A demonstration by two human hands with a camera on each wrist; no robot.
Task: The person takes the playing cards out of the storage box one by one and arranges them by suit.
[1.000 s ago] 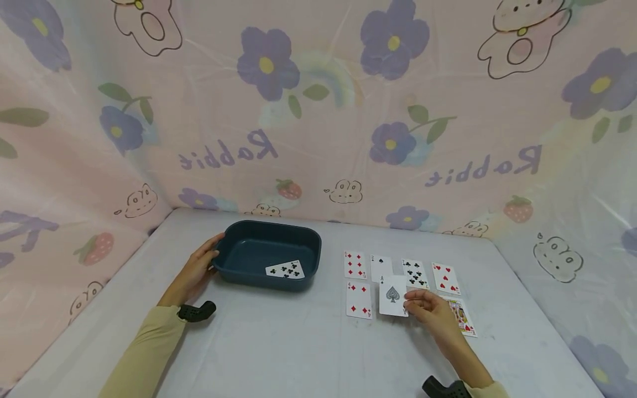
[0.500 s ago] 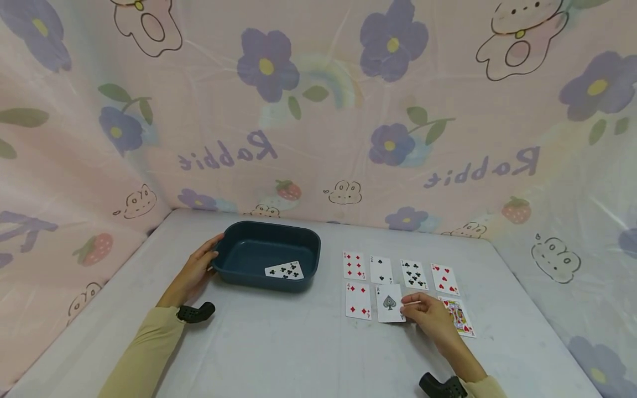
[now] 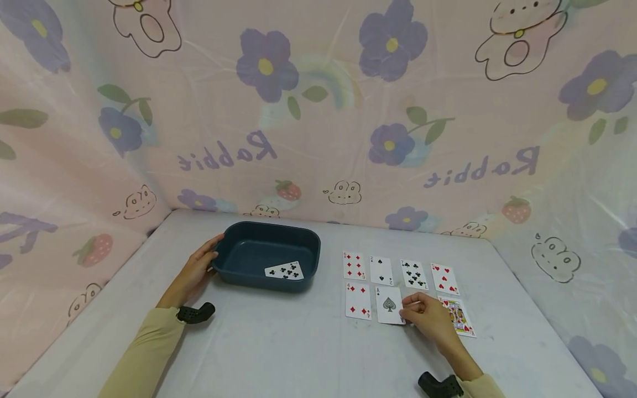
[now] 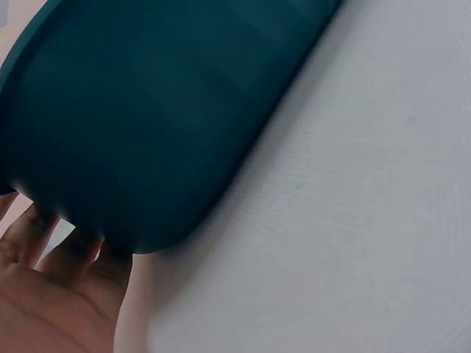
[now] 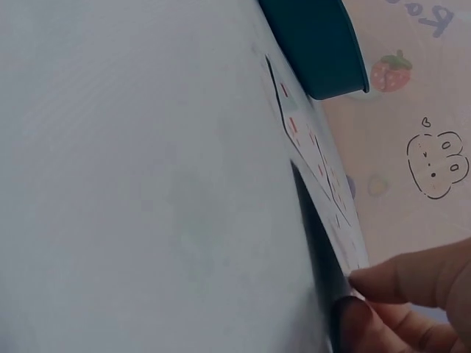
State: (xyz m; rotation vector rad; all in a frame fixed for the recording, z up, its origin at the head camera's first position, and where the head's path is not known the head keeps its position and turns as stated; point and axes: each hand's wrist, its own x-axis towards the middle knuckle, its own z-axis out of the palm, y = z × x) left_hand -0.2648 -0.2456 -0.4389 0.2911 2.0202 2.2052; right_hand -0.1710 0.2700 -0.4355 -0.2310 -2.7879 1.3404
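Observation:
My right hand (image 3: 428, 318) pinches the ace of spades (image 3: 388, 304) by its lower right edge. In the right wrist view that card's near edge (image 5: 316, 220) is tilted up off the table, its dark underside showing between thumb and finger. Left of it lies the four of diamonds (image 3: 358, 301); a red face card (image 3: 460, 318) is partly hidden behind the right hand. My left hand (image 3: 194, 273) rests against the left end of a dark teal bin (image 3: 249, 281); in the left wrist view its fingers (image 4: 66, 257) are stretched out, tips against the wall.
Behind the ace runs a row: six of diamonds (image 3: 354, 266), two of spades (image 3: 381, 271), a clubs card (image 3: 414, 275) and a hearts card (image 3: 444, 279). Another clubs card (image 3: 285, 270) lies in the bin. A printed pink curtain (image 3: 318, 138) encloses the white table (image 3: 278, 342).
The right hand has lowered the ace of spades toward the table, into the front row beside the four of diamonds, uncovering the two of spades. The left hand and bin stay put.

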